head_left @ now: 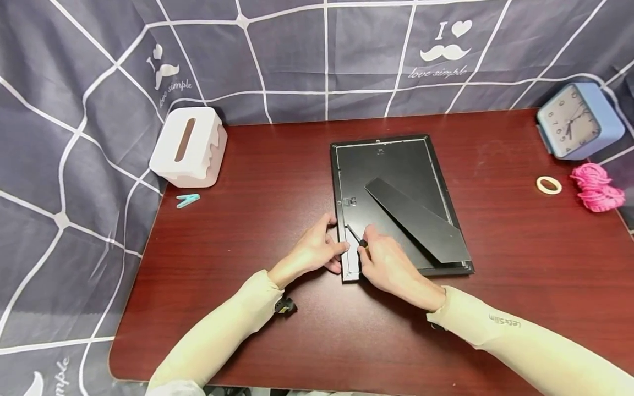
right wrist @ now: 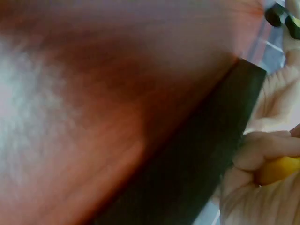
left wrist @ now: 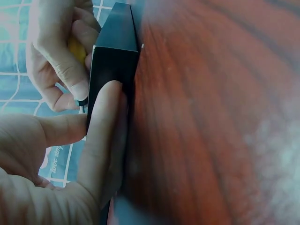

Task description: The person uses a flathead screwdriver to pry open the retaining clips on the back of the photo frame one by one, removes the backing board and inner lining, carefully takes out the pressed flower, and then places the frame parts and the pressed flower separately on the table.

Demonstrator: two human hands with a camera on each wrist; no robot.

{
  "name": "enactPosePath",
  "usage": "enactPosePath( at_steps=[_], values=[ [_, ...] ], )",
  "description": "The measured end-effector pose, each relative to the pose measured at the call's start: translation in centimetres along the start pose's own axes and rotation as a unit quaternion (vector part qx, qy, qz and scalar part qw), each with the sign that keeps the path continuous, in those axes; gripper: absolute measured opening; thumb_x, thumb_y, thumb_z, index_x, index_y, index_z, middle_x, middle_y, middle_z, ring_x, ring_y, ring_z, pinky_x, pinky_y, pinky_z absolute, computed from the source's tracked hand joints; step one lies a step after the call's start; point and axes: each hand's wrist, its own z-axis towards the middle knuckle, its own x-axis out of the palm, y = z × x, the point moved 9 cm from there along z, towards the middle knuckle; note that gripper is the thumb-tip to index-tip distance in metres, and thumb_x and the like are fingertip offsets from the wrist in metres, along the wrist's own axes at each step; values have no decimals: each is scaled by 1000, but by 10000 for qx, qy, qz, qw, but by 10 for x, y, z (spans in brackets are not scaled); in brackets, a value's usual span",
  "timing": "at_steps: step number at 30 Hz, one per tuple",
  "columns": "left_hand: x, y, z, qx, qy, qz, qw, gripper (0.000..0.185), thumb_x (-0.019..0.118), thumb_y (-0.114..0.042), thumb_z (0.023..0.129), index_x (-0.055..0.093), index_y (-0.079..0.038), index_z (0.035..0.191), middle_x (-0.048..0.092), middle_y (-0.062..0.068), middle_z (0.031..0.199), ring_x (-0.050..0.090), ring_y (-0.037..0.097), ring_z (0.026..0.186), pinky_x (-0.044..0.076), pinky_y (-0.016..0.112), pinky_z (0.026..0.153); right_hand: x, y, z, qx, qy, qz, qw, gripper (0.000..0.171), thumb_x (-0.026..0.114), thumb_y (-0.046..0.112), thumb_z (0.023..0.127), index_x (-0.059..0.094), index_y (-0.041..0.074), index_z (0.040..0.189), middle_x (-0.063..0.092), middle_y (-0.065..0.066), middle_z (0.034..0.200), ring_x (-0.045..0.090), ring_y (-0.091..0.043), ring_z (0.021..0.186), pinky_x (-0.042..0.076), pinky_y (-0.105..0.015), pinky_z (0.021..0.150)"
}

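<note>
A black rectangular picture frame [head_left: 398,203] lies face down on the dark red wooden table [head_left: 257,181], its fold-out black stand [head_left: 418,220] uppermost. The left hand [head_left: 317,252] lays straight fingers [left wrist: 101,131] flat against the frame's outer left edge, thumb alongside, seemingly bracing it against sliding. Just right of those fingers, the right hand [head_left: 388,267] curls round a small screwdriver with a yellow and black handle [head_left: 358,238], its tip angled to the backing's edge nearest the left fingertips, apparently to work at a retaining tab there
</note>
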Motion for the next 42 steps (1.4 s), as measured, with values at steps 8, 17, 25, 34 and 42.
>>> enactPosePath(
  at_steps=[8, 17, 25, 34, 42],
  values=[
    [-1, -1, -3, -47, 52, -120, 9999, 60, 75, -5, 101, 42, -9, 151, 67, 10, 82, 73, 19, 59, 69, 40, 63, -9, 36, -9, -564, -504, -701, 9947, 17, 66, 2, 97, 49, 1, 98, 57, -9, 72, 54, -22, 56, 44, -36, 47],
    [-3, -1, -3, 19, 46, -207, 9998, 59, 75, -3, 101, 41, -9, 150, 66, 9, 79, 73, 19, 59, 69, 41, 62, 4, 49, -10, -769, -567, -2015, 9748, 32, 74, 1, 82, 51, 0, 104, 59, -13, 79, 57, -26, 48, 48, -38, 41],
    [-5, -5, -3, 135, 162, -157, 9997, 59, 72, -3, 103, 39, -6, 151, 66, 10, 80, 75, 20, 58, 69, 41, 63, 7, 62, -14, -1233, -1005, -2727, 9489, 45, 86, 4, 70, 54, -1, 101, 57, -12, 77, 53, -20, 43, 47, -33, 38],
    [-1, -3, 2, 76, 156, -140, 9998, 65, 75, -6, 102, 38, -7, 156, 69, 11, 83, 75, 20, 58, 69, 40, 64, -8, 39, -11, -674, -694, -1335, 9863, 24, 69, 6, 92, 47, 3, 100, 54, -7, 76, 52, -19, 52, 46, -39, 44],
    [-16, -18, 7, 144, 71, 841, 9963, 61, 75, -11, 102, 47, -1, 156, 77, 13, 91, 79, 18, 65, 70, 36, 74, -78, 39, -16, 278, 605, -893, 9938, 14, 56, 19, 111, 55, 8, 119, 70, -3, 87, 65, -20, 70, 55, -43, 61]
  ],
)
